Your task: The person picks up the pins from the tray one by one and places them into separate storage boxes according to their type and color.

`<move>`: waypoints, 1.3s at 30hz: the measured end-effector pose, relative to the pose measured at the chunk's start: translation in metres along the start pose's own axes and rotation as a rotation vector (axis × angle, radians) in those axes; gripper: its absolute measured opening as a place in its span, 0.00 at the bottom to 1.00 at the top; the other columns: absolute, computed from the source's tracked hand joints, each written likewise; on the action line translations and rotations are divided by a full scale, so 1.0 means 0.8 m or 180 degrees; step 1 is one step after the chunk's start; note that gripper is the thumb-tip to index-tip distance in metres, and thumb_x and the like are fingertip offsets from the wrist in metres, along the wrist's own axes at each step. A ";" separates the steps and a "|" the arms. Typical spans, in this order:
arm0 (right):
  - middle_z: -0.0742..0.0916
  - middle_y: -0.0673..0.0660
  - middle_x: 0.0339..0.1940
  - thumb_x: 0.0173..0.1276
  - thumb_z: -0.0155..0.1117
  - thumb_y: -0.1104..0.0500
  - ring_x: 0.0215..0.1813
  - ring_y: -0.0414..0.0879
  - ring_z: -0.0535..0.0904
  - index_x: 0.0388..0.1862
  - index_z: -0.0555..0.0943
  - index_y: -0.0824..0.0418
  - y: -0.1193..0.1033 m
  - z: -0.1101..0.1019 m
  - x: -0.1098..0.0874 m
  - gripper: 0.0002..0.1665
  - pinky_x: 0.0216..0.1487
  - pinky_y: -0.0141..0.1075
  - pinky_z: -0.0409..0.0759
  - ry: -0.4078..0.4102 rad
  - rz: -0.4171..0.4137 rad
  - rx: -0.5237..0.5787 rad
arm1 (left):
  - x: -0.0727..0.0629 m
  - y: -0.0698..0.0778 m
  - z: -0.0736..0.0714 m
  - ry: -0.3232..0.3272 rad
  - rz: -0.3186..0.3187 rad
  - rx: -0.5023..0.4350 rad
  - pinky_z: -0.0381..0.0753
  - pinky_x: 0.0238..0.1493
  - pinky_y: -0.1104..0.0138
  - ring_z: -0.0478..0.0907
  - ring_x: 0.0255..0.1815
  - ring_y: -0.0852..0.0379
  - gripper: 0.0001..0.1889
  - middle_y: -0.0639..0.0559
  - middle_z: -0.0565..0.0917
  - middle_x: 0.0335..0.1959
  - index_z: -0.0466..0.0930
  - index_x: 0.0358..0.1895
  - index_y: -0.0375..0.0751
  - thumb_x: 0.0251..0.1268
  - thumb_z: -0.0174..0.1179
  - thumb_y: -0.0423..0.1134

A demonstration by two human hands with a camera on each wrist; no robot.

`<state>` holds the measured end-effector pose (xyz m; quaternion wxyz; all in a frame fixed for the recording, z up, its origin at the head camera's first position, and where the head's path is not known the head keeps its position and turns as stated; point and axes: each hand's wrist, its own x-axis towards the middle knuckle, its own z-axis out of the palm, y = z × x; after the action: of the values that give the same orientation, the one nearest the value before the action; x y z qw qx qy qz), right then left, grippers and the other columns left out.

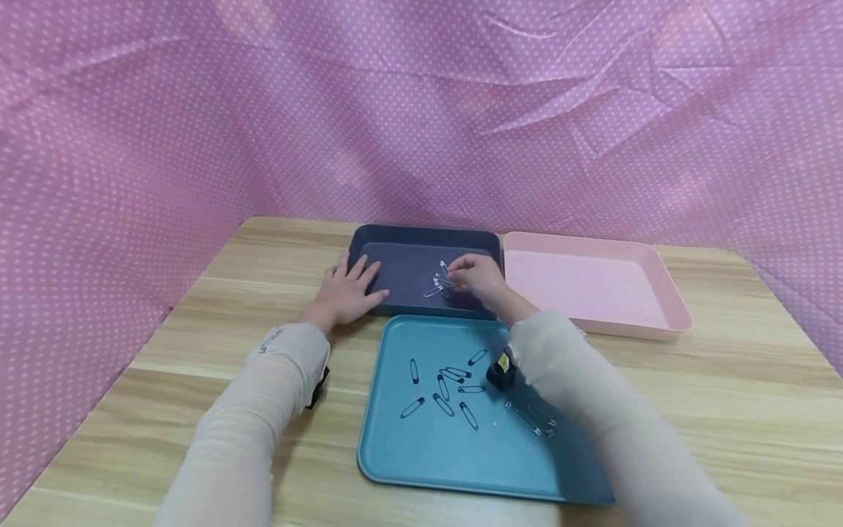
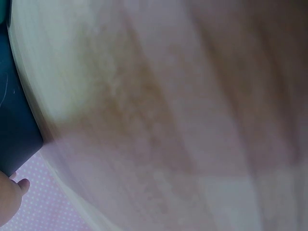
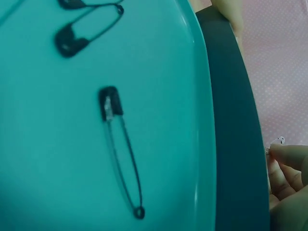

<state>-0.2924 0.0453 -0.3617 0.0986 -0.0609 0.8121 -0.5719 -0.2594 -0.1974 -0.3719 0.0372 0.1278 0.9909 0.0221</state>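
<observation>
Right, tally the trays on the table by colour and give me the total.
Dark blue tray: 1
Teal tray: 1
Pink tray: 1
Total: 3

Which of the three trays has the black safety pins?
The teal tray, nearest the camera. Black safety pins lie in it; the dark blue tray shows only silver safety pins, and the pink tray shows none.

Silver safety pins clustered in navy tray.
</observation>
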 end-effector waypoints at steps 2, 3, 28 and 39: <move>0.79 0.60 0.32 0.58 0.54 0.69 0.33 0.47 0.76 0.35 0.76 0.69 0.002 0.002 0.005 0.06 0.37 0.35 0.76 0.0034 0.0026 0.0017 | 0.000 0.000 0.000 -0.0001 -0.0001 -0.0002 0.38 0.58 0.47 0.27 0.65 0.39 0.36 0.42 0.42 0.67 0.42 0.68 0.46 0.61 0.30 0.63; 0.79 0.61 0.32 0.58 0.53 0.70 0.32 0.47 0.76 0.35 0.76 0.70 0.002 0.003 0.007 0.06 0.36 0.35 0.76 0.0051 0.0037 0.0019 | 0.000 0.000 0.000 -0.0003 0.0000 -0.0011 0.37 0.58 0.47 0.27 0.64 0.39 0.36 0.42 0.42 0.67 0.42 0.68 0.46 0.61 0.31 0.63; 0.79 0.62 0.28 0.53 0.54 0.75 0.25 0.46 0.76 0.25 0.75 0.71 0.014 0.013 0.042 0.03 0.26 0.32 0.77 0.0442 0.0523 -0.0245 | 0.004 -0.002 0.000 -0.0012 -0.0005 -0.0030 0.37 0.59 0.48 0.26 0.64 0.40 0.37 0.42 0.42 0.67 0.42 0.68 0.46 0.60 0.30 0.64; 0.80 0.65 0.36 0.54 0.54 0.75 0.31 0.49 0.77 0.28 0.75 0.73 0.007 0.008 0.033 0.03 0.28 0.31 0.77 0.0327 0.0576 -0.0135 | 0.006 -0.003 0.001 -0.0012 -0.0010 -0.0019 0.36 0.59 0.49 0.27 0.65 0.40 0.38 0.43 0.42 0.67 0.43 0.67 0.46 0.59 0.29 0.65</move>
<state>-0.3162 0.0356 -0.3713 0.1067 0.0400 0.8302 -0.5457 -0.2643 -0.1987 -0.3732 0.0395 0.1262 0.9909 0.0247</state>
